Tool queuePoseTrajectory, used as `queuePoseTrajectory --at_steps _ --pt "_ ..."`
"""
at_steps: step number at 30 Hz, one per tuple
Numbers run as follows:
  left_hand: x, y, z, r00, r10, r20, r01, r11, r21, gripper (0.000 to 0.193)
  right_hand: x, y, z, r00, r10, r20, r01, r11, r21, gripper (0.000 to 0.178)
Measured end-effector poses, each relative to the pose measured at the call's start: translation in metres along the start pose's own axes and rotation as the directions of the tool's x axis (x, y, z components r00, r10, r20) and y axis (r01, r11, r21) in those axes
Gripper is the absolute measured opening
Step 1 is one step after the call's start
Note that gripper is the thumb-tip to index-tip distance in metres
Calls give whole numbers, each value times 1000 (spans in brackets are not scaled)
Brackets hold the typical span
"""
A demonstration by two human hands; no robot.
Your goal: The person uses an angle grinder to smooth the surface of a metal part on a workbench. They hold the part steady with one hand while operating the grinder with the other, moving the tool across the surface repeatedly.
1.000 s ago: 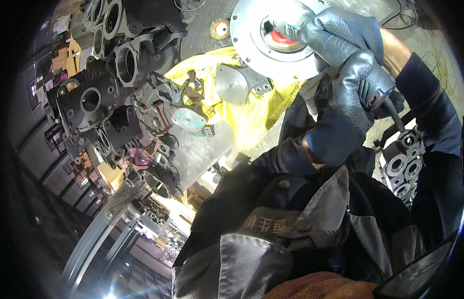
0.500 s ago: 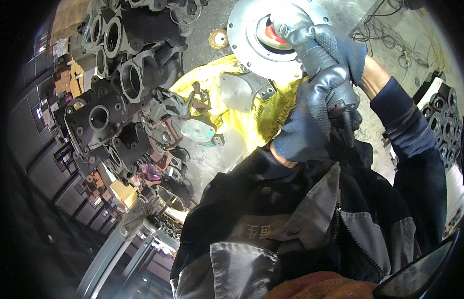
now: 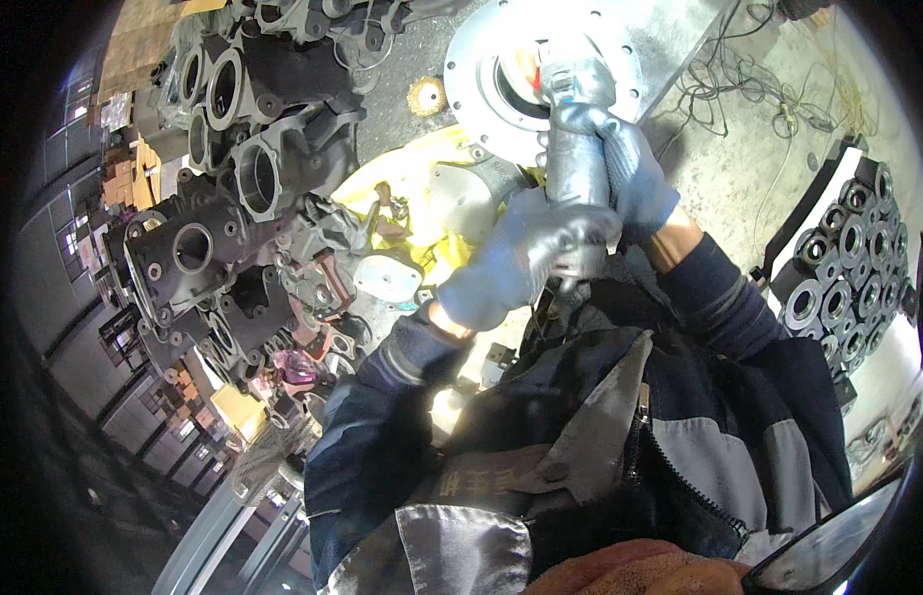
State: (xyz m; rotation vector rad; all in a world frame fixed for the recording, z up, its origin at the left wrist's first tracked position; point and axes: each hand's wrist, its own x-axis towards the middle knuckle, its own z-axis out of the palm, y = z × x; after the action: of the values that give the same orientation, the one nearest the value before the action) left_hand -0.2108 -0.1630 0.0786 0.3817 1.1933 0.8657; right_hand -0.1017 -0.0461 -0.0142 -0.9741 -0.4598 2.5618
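Left hand (image 3: 521, 256), fingers closed, grips the grinder (image 3: 577, 177) at its rear; right hand (image 3: 632, 171), farther forward, wraps its front near the flange (image 3: 469, 94).

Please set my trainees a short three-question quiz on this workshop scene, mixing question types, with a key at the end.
1. Multiple choice: Which grip on the handheld tool is nearer the round metal flange? A) left; B) right; C) neither.
2. True or false: The golden bristly ring lies left of the flange in the picture.
3. Fill in: The grey metal plate lies on a ____ sheet.

Key: 1. B, the right grip; the left grip is farther back. 2. True. 3. Yellow.
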Motion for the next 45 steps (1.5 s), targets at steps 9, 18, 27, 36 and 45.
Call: queuePoseTrajectory --at_steps 9,18,27,36,45 --pt "85 20 -93 278 891 -358 89 347 934 55 -31 -95 -23 974 -202 100 213 969 -122 43" --pt "149 -54 -141 355 475 -805 -287 875 389 49 -49 -143 -66 986 -164 6 160 953 -257 52" --pt "133 -83 -10 214 -29 -976 -633 757 -162 56 -55 -155 -38 995 57 83 -12 885 -466 60" --pt "114 -60 150 901 402 -165 -432 789 -437 37 -13 -172 -52 810 227 540 437 379 -816 45" --pt "139 -35 152 893 352 -279 -427 471 -771 38 42 -187 -27 377 394 838 792 333 -512 40"
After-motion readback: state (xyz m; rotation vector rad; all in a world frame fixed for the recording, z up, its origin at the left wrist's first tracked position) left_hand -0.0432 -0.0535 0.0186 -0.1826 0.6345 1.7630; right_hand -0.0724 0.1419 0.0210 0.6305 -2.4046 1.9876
